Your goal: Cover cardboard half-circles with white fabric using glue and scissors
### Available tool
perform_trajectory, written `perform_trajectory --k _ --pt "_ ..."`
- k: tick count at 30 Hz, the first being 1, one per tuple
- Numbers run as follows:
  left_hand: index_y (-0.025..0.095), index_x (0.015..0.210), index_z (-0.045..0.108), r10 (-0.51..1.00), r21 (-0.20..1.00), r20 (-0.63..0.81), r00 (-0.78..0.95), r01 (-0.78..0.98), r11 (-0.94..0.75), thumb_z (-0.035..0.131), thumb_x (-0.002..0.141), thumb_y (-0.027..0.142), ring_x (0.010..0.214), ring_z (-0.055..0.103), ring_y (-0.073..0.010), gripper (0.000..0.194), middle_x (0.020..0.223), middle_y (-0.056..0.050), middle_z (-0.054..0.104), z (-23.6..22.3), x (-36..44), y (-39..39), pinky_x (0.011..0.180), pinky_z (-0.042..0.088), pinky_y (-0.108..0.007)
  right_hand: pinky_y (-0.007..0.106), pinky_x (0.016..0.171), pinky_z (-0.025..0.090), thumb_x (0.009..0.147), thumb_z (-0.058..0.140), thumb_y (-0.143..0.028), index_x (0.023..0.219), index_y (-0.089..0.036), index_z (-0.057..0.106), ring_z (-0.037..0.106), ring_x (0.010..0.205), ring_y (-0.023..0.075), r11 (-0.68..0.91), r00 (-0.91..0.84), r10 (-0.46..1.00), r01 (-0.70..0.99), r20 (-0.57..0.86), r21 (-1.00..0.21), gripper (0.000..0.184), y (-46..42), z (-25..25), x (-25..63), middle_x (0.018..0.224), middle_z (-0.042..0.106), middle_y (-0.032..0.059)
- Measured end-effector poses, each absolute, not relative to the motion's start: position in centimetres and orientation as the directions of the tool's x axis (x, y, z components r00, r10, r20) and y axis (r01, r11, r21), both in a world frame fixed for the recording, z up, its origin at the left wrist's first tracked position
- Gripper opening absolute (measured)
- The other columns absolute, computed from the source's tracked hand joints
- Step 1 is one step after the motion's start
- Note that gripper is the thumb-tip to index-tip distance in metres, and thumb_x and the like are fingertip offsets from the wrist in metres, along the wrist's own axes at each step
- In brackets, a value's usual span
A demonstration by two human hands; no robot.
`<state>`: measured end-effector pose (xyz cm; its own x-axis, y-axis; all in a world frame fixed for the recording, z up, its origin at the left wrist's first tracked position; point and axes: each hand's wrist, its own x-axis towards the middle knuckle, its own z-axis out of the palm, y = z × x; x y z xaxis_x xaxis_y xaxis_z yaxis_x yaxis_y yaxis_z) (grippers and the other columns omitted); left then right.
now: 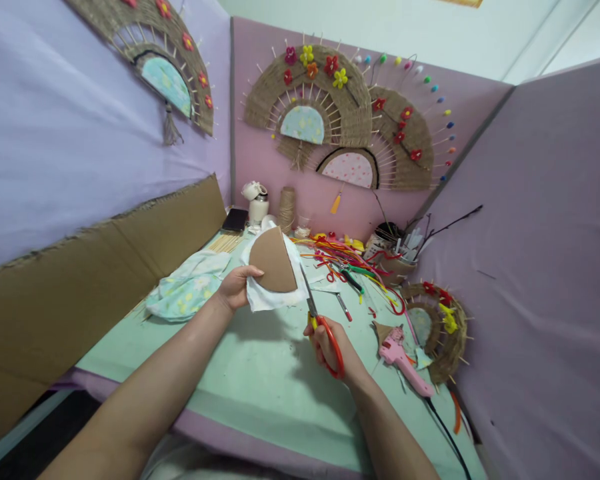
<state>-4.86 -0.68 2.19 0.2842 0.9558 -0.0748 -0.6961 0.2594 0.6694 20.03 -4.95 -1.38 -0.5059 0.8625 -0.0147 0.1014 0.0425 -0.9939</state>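
My left hand grips a half-round piece of brown cardboard together with the white-backed fabric behind it, thumb on the cardboard face. The fabric sticks out past the cardboard all around. In my right hand are scissors with red-orange and yellow handles, fingers through the loops. Their blades point up along the fabric's right edge; whether they touch it I cannot tell. On the table to the left lies a crumpled floral cloth.
A pink glue gun with a black cord lies at right, near a woven fan. Coloured pipe cleaners, a utility knife and a twine spool are farther back. A cardboard panel borders the left side.
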Motion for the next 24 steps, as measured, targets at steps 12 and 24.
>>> perform_trajectory --k 12,24 --pt "0.006 0.133 0.048 0.917 0.698 -0.051 0.396 -0.643 0.316 0.050 0.069 0.006 0.099 0.067 -0.0285 0.065 0.100 -0.013 0.073 1.3 -4.9 -0.6 0.094 0.048 -0.043 0.020 0.038 0.030 0.075 0.038 -0.080 0.092 -0.016 0.053 0.036 0.041 0.0065 0.088 -0.550 0.835 0.073 0.034 -0.993 0.068 -5.0 -1.5 20.3 0.061 0.039 -0.0062" --pt "0.007 0.133 0.049 0.909 0.660 -0.059 0.413 -0.667 0.346 0.051 0.070 0.004 0.095 0.069 -0.0264 0.063 0.095 -0.011 0.075 1.0 -4.5 -0.5 0.096 0.047 -0.041 0.018 0.032 0.028 0.074 0.044 -0.079 0.085 -0.017 0.052 0.033 0.034 0.0054 0.030 -0.478 0.878 0.055 0.000 -0.998 0.063 -4.7 -2.0 20.1 0.051 0.034 -0.0094"
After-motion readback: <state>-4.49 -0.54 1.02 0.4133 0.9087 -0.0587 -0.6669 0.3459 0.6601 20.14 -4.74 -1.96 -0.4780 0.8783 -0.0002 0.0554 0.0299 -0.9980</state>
